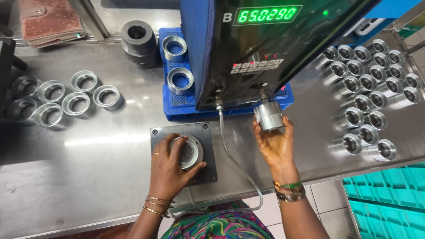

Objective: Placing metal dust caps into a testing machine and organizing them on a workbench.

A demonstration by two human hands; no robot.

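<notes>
Gauging is underway: a steel ring (189,152) is gripped by the left hand (170,170) on the dark fixture plate (208,152) near the worktop's (88,177) front edge, while a metal probe (268,116) is clasped by the right hand (276,144). Steady seating is probably needed next.

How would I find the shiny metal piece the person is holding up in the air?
Start at the big dark machine with the green glowing numbers, then drop to its lower edge. There the right hand holds a silver cylinder in its fingers, under a short fitting. Unlike the silver rings on the steel table, it is lifted.
</notes>
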